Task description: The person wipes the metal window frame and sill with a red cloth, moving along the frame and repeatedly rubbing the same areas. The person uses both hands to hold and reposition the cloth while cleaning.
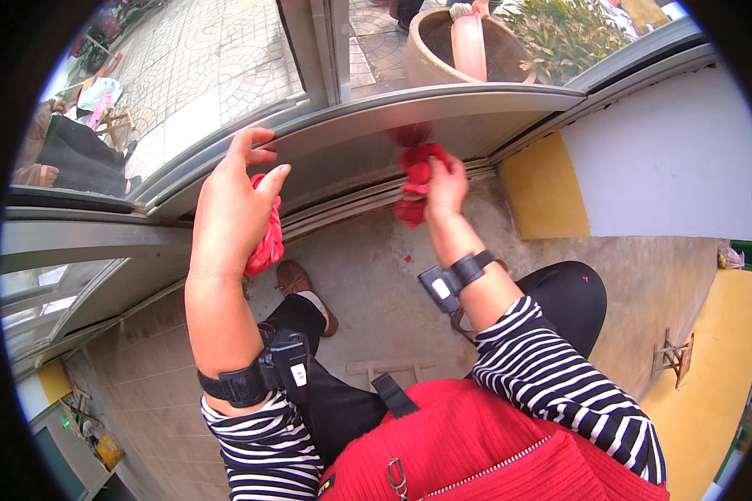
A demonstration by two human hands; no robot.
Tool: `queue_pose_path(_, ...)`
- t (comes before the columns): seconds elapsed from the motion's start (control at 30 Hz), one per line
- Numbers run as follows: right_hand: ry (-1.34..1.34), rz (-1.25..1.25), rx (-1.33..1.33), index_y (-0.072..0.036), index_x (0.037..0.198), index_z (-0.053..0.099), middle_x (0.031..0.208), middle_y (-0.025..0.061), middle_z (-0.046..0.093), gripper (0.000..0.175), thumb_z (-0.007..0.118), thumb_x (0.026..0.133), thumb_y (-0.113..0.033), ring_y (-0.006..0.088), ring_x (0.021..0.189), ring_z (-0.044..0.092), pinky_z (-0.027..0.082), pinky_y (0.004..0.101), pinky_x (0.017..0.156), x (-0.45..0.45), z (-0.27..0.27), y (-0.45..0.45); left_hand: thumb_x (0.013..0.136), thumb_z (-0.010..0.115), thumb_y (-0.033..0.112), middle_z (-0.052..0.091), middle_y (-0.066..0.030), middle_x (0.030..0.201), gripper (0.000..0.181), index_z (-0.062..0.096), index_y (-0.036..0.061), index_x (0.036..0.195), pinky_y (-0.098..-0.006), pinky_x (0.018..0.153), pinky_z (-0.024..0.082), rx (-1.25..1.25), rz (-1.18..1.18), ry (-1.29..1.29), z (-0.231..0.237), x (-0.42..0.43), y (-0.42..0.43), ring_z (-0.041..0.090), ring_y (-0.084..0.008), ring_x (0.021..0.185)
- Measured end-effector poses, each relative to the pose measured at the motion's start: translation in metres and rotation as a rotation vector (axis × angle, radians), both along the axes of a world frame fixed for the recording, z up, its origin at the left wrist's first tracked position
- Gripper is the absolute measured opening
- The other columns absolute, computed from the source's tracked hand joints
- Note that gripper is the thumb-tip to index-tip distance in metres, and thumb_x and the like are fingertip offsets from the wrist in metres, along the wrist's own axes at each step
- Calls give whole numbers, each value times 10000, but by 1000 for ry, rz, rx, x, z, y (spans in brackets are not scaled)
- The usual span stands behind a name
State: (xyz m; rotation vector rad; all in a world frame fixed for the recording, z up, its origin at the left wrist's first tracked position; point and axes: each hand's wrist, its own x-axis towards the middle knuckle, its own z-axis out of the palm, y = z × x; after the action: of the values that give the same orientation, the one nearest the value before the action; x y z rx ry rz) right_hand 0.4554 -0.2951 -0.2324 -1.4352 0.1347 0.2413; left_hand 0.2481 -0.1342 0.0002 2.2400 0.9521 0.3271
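My left hand is raised by the metal door frame, its index finger and thumb apart. A twisted red cloth lies along its palm and wrist, held there; the fingers behind it are hidden. My right hand grips a second, crumpled red cloth, blurred, in front of the lower grey metal panel of a glazed door. A dull red reflection of it shows on the panel. Above that panel runs the pale metal rail under the glass.
A wooden stool is partly visible below me, and another stands at right. Beyond the glass are a large clay pot, a shrub and a seated person. A yellow-and-white wall bounds the right.
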Motion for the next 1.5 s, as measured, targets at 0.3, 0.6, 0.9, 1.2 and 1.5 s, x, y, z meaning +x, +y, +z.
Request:
queue_pose_path(0.3, -161, -120, 265, 7, 1091, 603, 957, 93, 672, 225, 675, 928, -129, 187, 737, 662, 574, 320, 610, 62, 43, -8, 902, 693, 125, 719, -126, 1075, 337, 542, 55, 1196, -367, 851, 519, 29, 41, -28, -5, 10, -1, 692, -285, 947)
queue_pose_path(0.6, 95, -191, 209, -76, 1101, 525, 770, 117, 648, 116, 550, 989, -89, 238, 448, 573, 471, 383, 341, 61, 11, 1, 888, 692, 60, 718, -124, 1033, 341, 514, 33, 1178, -345, 875, 505, 74, 24, -58, -9, 12, -2, 678, -245, 967)
queue_pose_path(0.9, -151, -239, 196, -33, 1095, 579, 963, 102, 674, 154, 611, 951, -79, 209, 637, 677, 589, 369, 407, 58, 37, 2, 891, 696, 53, 716, -130, 1036, 351, 493, 27, 1176, -354, 908, 498, 111, 17, -38, -12, 13, -3, 679, -253, 987)
queue_pose_path(1.2, 197, -85, 45, -10, 1065, 577, 874, 109, 669, 150, 630, 935, -62, 239, 530, 658, 538, 404, 368, 59, -14, -4, 888, 696, 46, 717, -130, 1035, 364, 478, 18, 1178, -355, 864, 510, 148, 9, -22, -10, 15, -6, 685, -259, 959)
queue_pose_path(1.5, -394, -261, -74, -27, 1080, 548, 910, 103, 665, 130, 591, 977, -96, 216, 608, 667, 601, 410, 438, 63, -12, 13, 881, 714, 76, 697, -173, 1076, 350, 470, 26, 1127, -377, 894, 496, 146, -64, 55, -15, 20, -7, 673, -322, 1003)
